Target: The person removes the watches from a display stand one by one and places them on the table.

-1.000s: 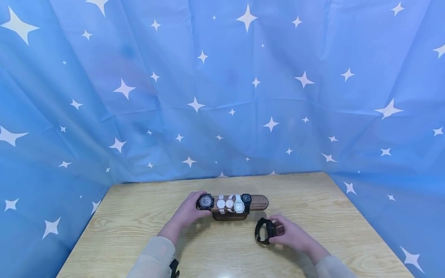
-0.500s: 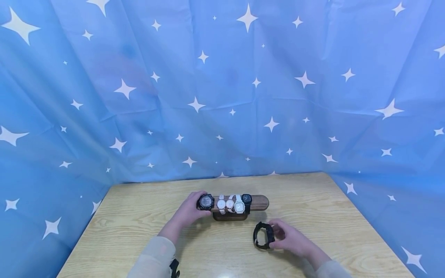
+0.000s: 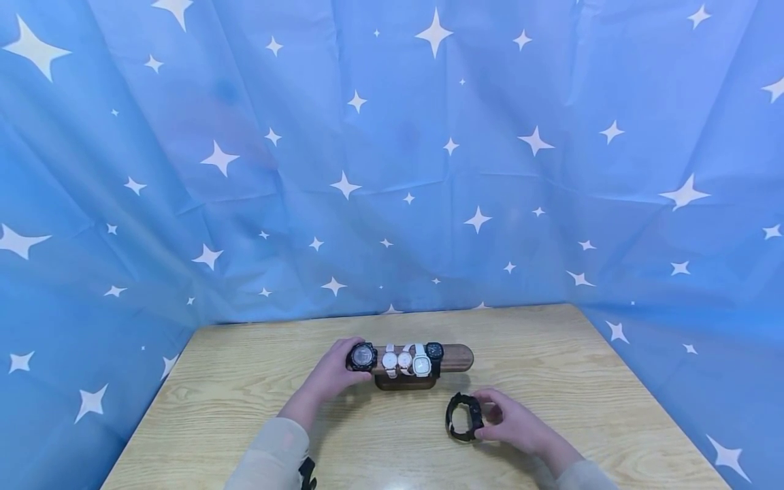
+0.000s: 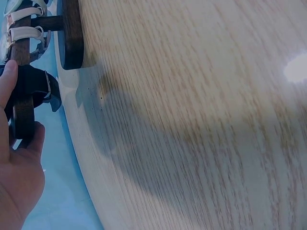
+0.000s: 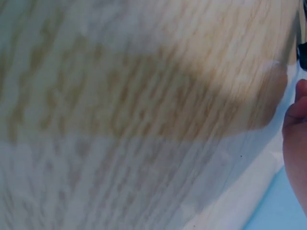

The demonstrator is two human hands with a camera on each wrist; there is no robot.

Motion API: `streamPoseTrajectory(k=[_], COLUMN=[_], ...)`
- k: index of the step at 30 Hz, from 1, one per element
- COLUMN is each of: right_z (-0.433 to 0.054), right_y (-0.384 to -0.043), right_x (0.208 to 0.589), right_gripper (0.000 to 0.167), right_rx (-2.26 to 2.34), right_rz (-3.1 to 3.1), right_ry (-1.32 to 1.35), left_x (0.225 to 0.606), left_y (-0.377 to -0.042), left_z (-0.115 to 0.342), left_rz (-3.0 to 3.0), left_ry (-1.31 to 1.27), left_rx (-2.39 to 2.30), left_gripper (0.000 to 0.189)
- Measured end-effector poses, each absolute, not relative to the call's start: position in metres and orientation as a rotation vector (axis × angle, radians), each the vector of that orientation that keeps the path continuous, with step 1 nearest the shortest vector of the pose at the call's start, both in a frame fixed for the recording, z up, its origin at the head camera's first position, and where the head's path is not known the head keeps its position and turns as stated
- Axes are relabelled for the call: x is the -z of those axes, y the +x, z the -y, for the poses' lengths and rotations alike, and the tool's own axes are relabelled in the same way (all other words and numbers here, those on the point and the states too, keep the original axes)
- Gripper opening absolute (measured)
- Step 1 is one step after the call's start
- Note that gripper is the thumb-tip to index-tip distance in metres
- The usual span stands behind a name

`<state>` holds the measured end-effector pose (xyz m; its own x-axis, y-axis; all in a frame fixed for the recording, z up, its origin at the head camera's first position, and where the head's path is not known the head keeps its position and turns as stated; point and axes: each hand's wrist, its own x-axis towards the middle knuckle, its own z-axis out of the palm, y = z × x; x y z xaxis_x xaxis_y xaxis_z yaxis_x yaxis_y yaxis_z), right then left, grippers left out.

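Observation:
A wooden watch stand (image 3: 456, 358) holds a row of watches on its bar. My left hand (image 3: 333, 369) grips the round black watch (image 3: 363, 356) at the bar's left end, fingers above and thumb below in the head view. In the left wrist view, a finger of the left hand (image 4: 24, 177) lies against that watch's black strap (image 4: 34, 82). My right hand (image 3: 513, 423) pinches another black watch (image 3: 476, 414) by its case, its strap closed in a loop, in front of the stand. The right wrist view shows only part of the right hand (image 5: 297, 124) at its edge.
Two small white-strapped watches (image 3: 390, 361), a square white watch (image 3: 421, 365) and a square black watch (image 3: 434, 350) sit along the bar. The stand's base (image 3: 405, 382) rests on the wood-grain table (image 3: 245, 381). A blue star-patterned cloth (image 3: 392, 170) hangs behind and at both sides.
My right hand has brought the looped black watch slightly nearer me and turned it a little, then held almost still. The left hand and stand have stayed in place.

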<state>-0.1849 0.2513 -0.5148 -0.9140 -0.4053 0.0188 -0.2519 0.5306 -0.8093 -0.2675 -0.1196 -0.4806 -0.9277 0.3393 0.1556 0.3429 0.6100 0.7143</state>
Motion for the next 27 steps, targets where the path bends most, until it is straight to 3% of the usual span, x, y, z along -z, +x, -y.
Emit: streamPoseTrajectory(k=[5, 27], right_z=[-0.249, -0.233], right_y=[-0.188, -0.22], right_x=[0.504, 0.466], right_gripper=[0.072, 0.068], right_rx=[1.288, 1.297], right_rz=[-2.629, -2.883], right_ry=[-0.522, -0.367], left_x=[0.479, 0.482], left_y=[-0.267, -0.266], left_z=[0.122, 0.123], left_rz=[2.811, 2.811], left_ry=[-0.598, -0.615], left_rx=[1.247, 1.255], left_gripper=[0.069, 0.07])
